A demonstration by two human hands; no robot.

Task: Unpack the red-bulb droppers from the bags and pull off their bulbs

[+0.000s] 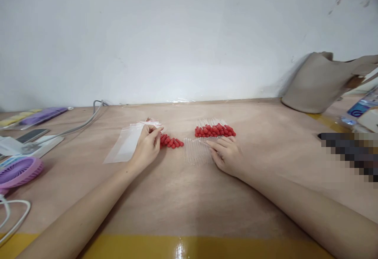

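- Head view: my left hand, nearly pinched, is beside rounded red pieces; I can't tell its hold.
- My right hand, fingers bent together, is at slim clear tubes; grip unclear.
- Red-ended tubes lie just beyond.
- Brown tabletop reaches a glossy yellow strip; pale wall behind.

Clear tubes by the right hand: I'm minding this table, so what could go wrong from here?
The clear tubes lie side by side close to the right hand, so a nudge might scatter them. The small red pieces beside the left hand are heaped and could roll apart. The other red bunch lies just behind the tubes, so the two might get mixed.
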